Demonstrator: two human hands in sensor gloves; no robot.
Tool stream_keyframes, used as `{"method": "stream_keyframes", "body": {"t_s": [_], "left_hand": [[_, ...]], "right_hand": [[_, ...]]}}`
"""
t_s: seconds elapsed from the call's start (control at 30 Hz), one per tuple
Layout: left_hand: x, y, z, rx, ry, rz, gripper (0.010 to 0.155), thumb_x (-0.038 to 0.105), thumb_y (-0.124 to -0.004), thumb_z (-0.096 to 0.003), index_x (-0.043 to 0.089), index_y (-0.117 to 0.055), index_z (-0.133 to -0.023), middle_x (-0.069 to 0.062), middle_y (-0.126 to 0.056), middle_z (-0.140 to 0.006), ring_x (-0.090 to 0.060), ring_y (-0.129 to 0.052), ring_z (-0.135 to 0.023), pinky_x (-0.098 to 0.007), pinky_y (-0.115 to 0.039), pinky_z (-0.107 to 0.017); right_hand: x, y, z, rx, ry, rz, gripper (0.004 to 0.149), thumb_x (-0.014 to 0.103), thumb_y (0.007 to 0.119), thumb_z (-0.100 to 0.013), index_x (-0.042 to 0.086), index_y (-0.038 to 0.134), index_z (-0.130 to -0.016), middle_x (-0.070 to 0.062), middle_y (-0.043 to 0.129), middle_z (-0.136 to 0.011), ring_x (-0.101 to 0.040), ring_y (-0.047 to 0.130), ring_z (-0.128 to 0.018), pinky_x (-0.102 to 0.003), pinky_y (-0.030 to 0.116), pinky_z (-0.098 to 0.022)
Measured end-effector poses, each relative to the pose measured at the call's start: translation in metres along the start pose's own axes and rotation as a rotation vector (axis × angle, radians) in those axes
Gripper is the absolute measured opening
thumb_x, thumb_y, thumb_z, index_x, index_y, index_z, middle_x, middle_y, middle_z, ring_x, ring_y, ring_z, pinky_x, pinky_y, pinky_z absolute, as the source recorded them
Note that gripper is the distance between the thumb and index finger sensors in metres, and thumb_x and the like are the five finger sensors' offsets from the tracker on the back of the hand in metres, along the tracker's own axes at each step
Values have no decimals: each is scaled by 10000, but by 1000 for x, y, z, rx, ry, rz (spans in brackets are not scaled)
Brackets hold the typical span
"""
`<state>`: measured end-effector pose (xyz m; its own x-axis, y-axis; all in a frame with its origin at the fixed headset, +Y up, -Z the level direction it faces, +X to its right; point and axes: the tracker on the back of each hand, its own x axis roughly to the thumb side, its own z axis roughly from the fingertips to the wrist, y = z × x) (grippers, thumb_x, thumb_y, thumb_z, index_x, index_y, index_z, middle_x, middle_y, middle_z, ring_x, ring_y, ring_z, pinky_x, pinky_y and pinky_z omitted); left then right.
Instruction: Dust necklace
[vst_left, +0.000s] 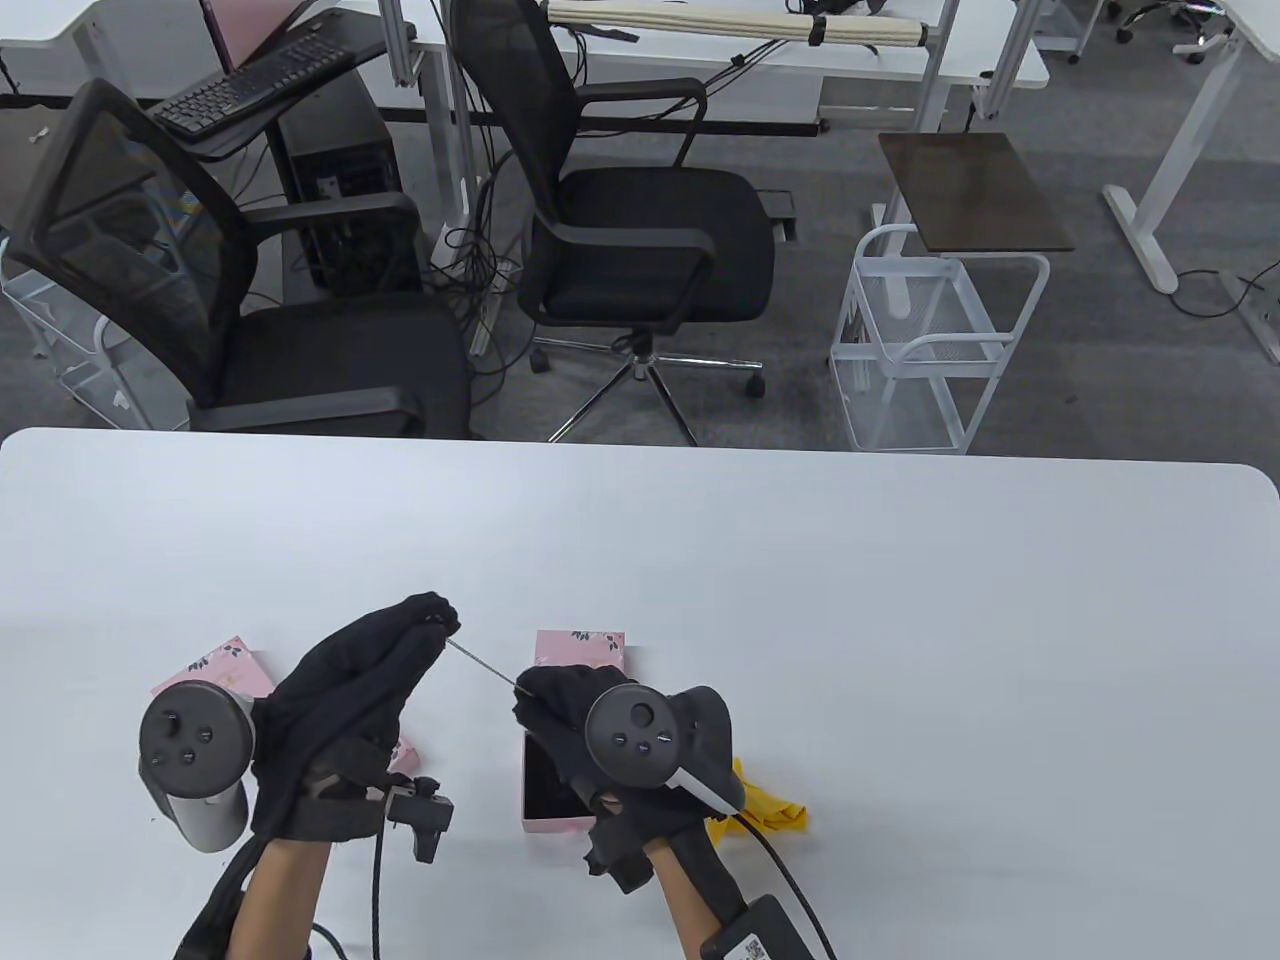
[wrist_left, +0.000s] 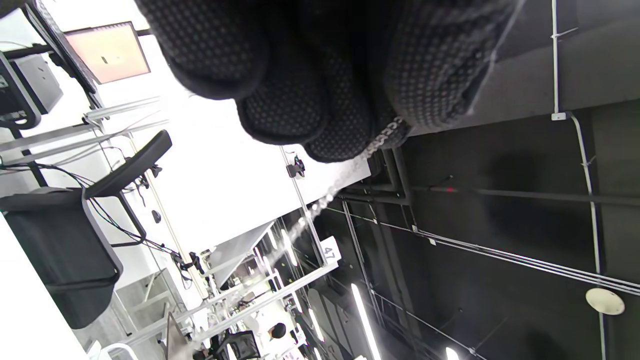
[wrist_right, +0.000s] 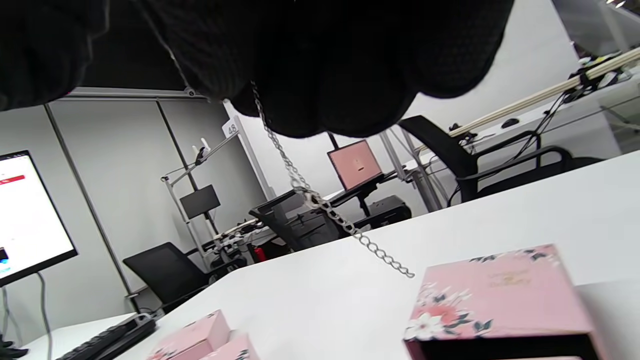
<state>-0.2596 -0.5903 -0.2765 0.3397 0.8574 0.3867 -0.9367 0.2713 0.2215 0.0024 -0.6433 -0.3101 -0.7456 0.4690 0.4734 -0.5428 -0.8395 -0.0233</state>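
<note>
A thin silver chain necklace (vst_left: 483, 669) is stretched taut between my two hands above the table. My left hand (vst_left: 440, 620) pinches its far end; the chain (wrist_left: 345, 175) runs out from between the gloved fingertips (wrist_left: 350, 135). My right hand (vst_left: 530, 695) pinches the other end over an open pink box (vst_left: 555, 790). In the right wrist view the chain (wrist_right: 310, 195) hangs from the fingers (wrist_right: 280, 105), its loose end dangling above the pink box (wrist_right: 495, 295). A yellow cloth (vst_left: 770, 805) lies on the table beside my right wrist, untouched.
A pink floral lid (vst_left: 580, 648) stands behind the box. Another pink box (vst_left: 215, 670) lies under my left hand. The white table (vst_left: 800, 600) stretches far and right. Office chairs (vst_left: 640, 240) and a white wire cart (vst_left: 930, 340) stand beyond the far edge.
</note>
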Motion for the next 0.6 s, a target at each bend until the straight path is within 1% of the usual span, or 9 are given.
{"method": "stream_keyframes", "body": {"t_s": [0.1, 0.2, 0.27, 0.33, 0.4, 0.47, 0.53, 0.6], "left_hand": [[-3, 6, -2, 20, 13, -29, 353, 449, -892, -528, 309, -939, -849, 5, -1035, -822, -191, -976, -703, -391, -856, -508], [-6, 10, -3, 31, 30, -69, 353, 448, -897, -525, 306, -944, -845, 3, -1039, -816, -193, -978, -700, -393, -856, -505], [-7, 11, -5, 14, 39, -116, 351, 445, -909, -517, 300, -955, -833, -1, -1047, -803, -196, -982, -692, -397, -857, -501], [-9, 9, -8, -52, 53, -203, 350, 448, -920, -509, 304, -960, -825, -3, -1048, -802, -193, -984, -694, -396, -858, -504], [-12, 2, -10, -116, 70, -271, 351, 450, -927, -504, 305, -962, -822, -6, -1050, -800, -192, -984, -695, -398, -858, -504], [-16, -8, -12, -180, 93, -326, 353, 449, -936, -497, 305, -966, -817, -5, -1051, -797, -194, -985, -693, -399, -858, -503], [-22, -24, -13, -260, 118, -383, 355, 449, -942, -491, 305, -968, -815, -9, -1053, -796, -196, -987, -691, -400, -859, -501], [-27, -37, -13, -319, 139, -422, 354, 450, -945, -489, 307, -970, -811, 12, -1054, -793, -193, -987, -690, -399, -859, -501]], "right_hand": [[-6, -8, 1, -47, 28, 54, 348, 327, 776, -621, 183, 778, -938, -128, 902, -819, -350, 915, -634, -496, 768, -547], [-12, -13, 3, -72, 67, 55, 347, 325, 780, -619, 180, 787, -934, -127, 911, -807, -346, 923, -619, -492, 774, -537], [-16, -14, 4, -85, 90, 48, 349, 323, 783, -618, 174, 791, -933, -130, 915, -803, -346, 928, -612, -492, 778, -531], [-20, -13, 5, -92, 128, 63, 351, 323, 786, -617, 165, 795, -931, -132, 924, -795, -345, 935, -603, -492, 784, -523], [-22, -12, 4, -96, 132, 69, 353, 323, 788, -616, 160, 798, -929, -134, 928, -789, -343, 941, -594, -489, 789, -518], [-24, -8, 3, -77, 141, 59, 354, 325, 788, -616, 157, 799, -928, -136, 931, -787, -342, 944, -592, -489, 790, -515], [-26, -4, 2, -60, 149, 53, 354, 324, 789, -616, 157, 799, -928, -135, 933, -786, -342, 946, -590, -489, 792, -513], [-27, -2, 2, -44, 151, 56, 354, 325, 788, -617, 155, 800, -927, -134, 933, -787, -342, 946, -591, -489, 791, -514]]}}
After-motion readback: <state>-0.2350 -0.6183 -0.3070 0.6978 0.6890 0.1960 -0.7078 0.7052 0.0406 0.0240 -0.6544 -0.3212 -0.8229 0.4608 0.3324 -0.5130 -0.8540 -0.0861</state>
